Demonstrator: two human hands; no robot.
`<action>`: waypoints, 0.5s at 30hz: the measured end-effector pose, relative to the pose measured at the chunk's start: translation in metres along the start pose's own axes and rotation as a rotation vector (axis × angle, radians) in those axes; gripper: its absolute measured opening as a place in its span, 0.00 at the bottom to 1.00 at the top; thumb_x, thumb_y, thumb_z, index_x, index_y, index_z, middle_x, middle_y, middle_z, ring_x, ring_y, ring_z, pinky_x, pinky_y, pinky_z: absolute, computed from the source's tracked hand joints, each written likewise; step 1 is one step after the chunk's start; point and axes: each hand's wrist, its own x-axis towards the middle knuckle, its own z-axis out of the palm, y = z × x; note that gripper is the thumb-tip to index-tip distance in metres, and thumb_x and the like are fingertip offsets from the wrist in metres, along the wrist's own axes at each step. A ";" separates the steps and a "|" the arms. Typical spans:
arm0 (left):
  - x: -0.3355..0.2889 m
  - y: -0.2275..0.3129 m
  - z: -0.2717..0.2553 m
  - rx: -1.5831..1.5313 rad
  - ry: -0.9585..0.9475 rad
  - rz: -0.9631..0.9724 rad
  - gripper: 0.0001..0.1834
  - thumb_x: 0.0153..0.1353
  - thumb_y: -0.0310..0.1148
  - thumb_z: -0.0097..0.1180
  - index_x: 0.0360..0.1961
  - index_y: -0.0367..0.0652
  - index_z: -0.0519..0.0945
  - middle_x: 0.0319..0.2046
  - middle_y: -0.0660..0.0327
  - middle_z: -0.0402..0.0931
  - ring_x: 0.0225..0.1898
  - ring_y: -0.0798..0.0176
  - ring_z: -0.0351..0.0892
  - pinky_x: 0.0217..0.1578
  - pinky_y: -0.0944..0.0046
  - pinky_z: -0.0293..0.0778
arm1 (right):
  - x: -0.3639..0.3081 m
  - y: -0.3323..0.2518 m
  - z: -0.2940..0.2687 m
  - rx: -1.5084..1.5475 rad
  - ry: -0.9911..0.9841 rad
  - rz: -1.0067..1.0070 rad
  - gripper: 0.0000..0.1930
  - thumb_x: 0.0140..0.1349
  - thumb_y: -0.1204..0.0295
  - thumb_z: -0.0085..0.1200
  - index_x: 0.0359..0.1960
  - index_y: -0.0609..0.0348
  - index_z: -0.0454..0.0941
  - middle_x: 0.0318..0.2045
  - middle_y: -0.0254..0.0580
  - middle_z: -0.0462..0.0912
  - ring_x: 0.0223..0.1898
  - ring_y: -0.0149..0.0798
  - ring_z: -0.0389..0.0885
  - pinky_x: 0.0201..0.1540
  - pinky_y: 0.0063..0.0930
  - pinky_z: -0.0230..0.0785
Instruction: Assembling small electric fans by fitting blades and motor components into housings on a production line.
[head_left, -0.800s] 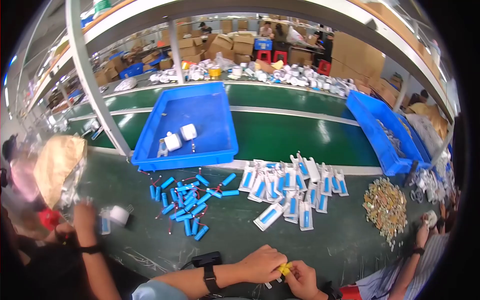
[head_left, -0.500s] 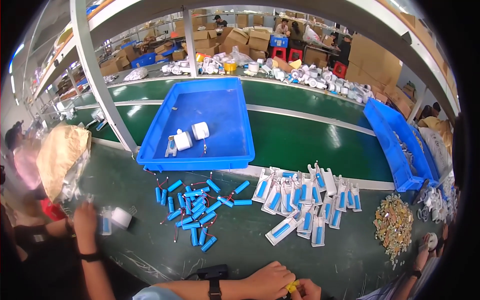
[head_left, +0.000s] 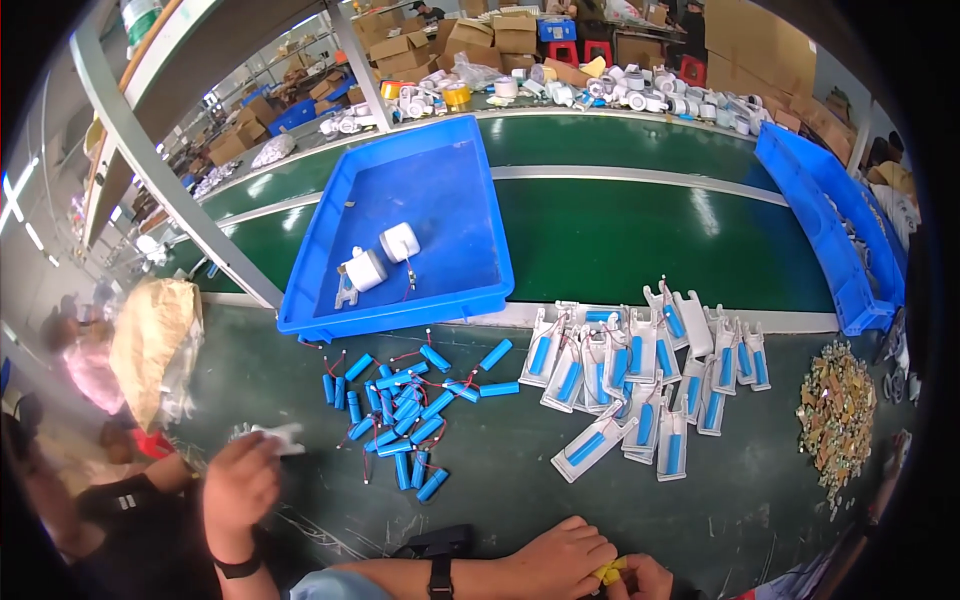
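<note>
Close to the bench's front edge, my left hand [head_left: 568,556] is closed, with a watch on its wrist and a light blue sleeve behind it. My right hand [head_left: 648,578] meets it from the right, its fingers closed too. Both pinch a small yellow piece [head_left: 609,571] whose kind is mostly hidden by my fingers. Ahead of them lie loose blue batteries [head_left: 408,410] with thin red leads. To their right spreads a heap of white plastic housings [head_left: 590,450], many with a blue battery inside. A black object [head_left: 436,541] lies beside my left forearm.
A large blue tray [head_left: 400,322] holds two white round parts [head_left: 365,270]. Another blue tray [head_left: 835,250] leans at the right, behind a heap of small yellowish pieces [head_left: 838,420]. A co-worker's hand [head_left: 243,482] holds a white piece at left. A green conveyor [head_left: 640,235] runs behind.
My view has shifted, so the bench sits differently in the picture. My hands still hold the yellow piece together. The co-worker's hand has moved over the bench with a white piece.
</note>
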 end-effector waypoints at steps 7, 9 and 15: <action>-0.007 -0.009 0.001 0.016 0.013 0.039 0.08 0.53 0.35 0.58 0.30 0.44 0.73 0.27 0.59 0.73 0.34 0.55 0.74 0.42 0.56 0.66 | -0.006 0.003 0.004 -0.010 -0.041 0.026 0.11 0.64 0.72 0.59 0.46 0.62 0.77 0.27 0.46 0.81 0.23 0.38 0.79 0.29 0.29 0.73; -0.012 -0.012 0.003 0.013 0.029 0.025 0.09 0.52 0.33 0.58 0.32 0.43 0.73 0.29 0.59 0.73 0.36 0.55 0.74 0.44 0.56 0.66 | 0.000 0.006 0.007 -0.032 -0.074 0.015 0.11 0.65 0.72 0.59 0.46 0.62 0.77 0.27 0.46 0.82 0.24 0.36 0.79 0.30 0.28 0.74; -0.013 -0.008 0.008 -0.026 0.000 -0.002 0.11 0.50 0.33 0.59 0.32 0.41 0.73 0.31 0.60 0.74 0.37 0.57 0.74 0.45 0.58 0.65 | -0.007 0.001 0.003 -0.012 -0.084 0.121 0.09 0.68 0.73 0.56 0.46 0.64 0.77 0.28 0.41 0.82 0.30 0.28 0.77 0.34 0.26 0.73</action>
